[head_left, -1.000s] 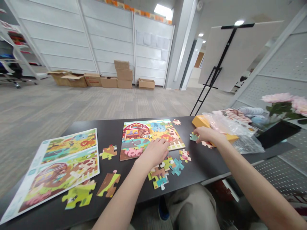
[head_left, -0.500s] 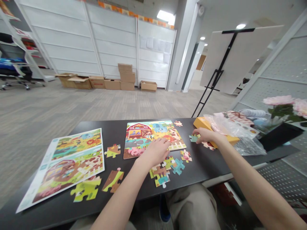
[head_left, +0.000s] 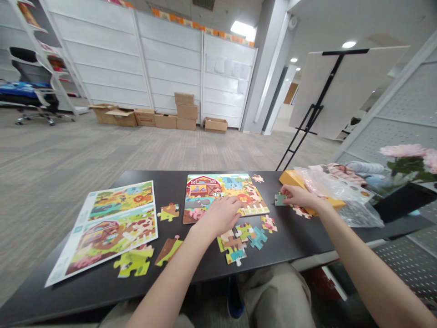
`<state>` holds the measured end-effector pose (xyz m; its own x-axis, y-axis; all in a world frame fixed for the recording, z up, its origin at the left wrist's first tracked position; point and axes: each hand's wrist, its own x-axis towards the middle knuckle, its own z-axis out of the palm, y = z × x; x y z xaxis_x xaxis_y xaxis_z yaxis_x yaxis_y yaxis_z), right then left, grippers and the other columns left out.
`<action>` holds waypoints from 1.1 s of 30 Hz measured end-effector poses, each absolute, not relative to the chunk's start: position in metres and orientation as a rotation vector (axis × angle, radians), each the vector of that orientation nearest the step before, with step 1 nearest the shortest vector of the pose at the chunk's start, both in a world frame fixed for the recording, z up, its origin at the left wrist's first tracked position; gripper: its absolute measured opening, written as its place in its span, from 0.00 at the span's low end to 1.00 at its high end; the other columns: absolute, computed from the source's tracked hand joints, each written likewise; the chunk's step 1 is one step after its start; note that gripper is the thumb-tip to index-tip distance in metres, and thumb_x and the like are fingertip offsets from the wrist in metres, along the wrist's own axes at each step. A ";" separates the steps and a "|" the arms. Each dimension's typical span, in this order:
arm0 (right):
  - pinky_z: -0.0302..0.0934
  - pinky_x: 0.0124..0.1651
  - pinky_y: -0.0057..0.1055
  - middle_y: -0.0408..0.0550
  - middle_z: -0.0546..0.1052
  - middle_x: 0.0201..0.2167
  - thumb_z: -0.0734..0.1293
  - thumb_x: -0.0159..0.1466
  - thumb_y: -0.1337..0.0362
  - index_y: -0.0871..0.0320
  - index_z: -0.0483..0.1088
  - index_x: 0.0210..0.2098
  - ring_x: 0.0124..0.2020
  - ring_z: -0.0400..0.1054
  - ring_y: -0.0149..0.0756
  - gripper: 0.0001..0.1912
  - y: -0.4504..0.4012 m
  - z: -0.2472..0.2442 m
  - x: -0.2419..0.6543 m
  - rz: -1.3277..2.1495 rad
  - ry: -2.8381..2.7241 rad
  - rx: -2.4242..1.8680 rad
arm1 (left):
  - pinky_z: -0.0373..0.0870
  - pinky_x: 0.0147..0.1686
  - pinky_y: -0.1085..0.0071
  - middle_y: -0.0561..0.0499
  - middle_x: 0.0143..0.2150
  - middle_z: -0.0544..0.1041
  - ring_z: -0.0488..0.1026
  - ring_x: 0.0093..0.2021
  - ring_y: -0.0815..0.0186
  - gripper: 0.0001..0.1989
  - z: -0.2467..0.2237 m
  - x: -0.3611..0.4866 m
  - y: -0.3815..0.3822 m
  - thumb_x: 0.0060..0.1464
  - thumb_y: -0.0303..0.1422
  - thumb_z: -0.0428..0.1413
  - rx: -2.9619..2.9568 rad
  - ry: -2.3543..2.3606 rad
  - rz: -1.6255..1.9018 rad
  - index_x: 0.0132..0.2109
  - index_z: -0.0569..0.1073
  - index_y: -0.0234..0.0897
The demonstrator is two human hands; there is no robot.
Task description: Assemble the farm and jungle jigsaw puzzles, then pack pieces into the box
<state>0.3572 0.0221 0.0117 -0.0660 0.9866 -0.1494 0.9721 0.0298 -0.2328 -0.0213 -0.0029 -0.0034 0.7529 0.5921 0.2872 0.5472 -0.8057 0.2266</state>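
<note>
My left hand (head_left: 223, 212) lies over the lower edge of a farm-picture puzzle board (head_left: 201, 182), fingers stretched out on it and holding nothing. On the right, my right hand (head_left: 296, 196) pinches a teal puzzle piece (head_left: 280, 199) close to the table surface. A pink-and-brown puzzle piece (head_left: 301, 212) lies just below that hand. Between my arms are several loose pieces, among them a blue puzzle piece (head_left: 257, 238) and a pig puzzle piece (head_left: 269, 224). Another puzzle piece (head_left: 257, 178) sits beyond the board's upper right corner.
A printed picture sheet (head_left: 116, 228) covers the left of the black table (head_left: 201, 269), partly over a green puzzle piece (head_left: 134, 263). A yellow box (head_left: 288, 177) with clear plastic wrap (head_left: 358, 214) stands right, near a flower pot (head_left: 399, 202). Cardboard boxes (head_left: 165, 120) line the far wall.
The view has shifted slightly, so the scene sits a little further right. My right hand now shows more of the teal piece between its fingers. My left hand stays on the board.
</note>
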 end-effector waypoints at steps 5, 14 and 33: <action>0.67 0.41 0.35 0.51 0.79 0.32 0.69 0.58 0.50 0.57 0.67 0.37 0.35 0.74 0.41 0.17 0.014 0.021 0.350 0.519 -2.039 -1.890 | 0.71 0.51 0.58 0.42 0.49 0.77 0.74 0.51 0.54 0.11 -0.003 -0.036 -0.002 0.65 0.33 0.50 2.807 0.988 0.522 0.49 0.74 0.36; 0.68 0.41 0.35 0.52 0.80 0.41 0.70 0.59 0.44 0.59 0.76 0.43 0.39 0.73 0.40 0.25 0.031 0.046 0.231 0.953 -1.958 -1.290 | 0.73 0.52 0.59 0.44 0.49 0.80 0.77 0.50 0.56 0.11 -0.003 -0.048 0.009 0.63 0.35 0.53 2.280 1.178 0.841 0.48 0.76 0.36; 0.67 0.37 0.29 0.45 0.78 0.35 0.72 0.62 0.49 0.56 0.73 0.47 0.34 0.72 0.31 0.20 0.051 -0.007 0.165 1.351 -1.648 -0.985 | 0.79 0.39 0.66 0.48 0.34 0.82 0.80 0.33 0.64 0.06 -0.010 -0.065 0.027 0.51 0.30 0.60 1.585 1.098 1.045 0.38 0.76 0.34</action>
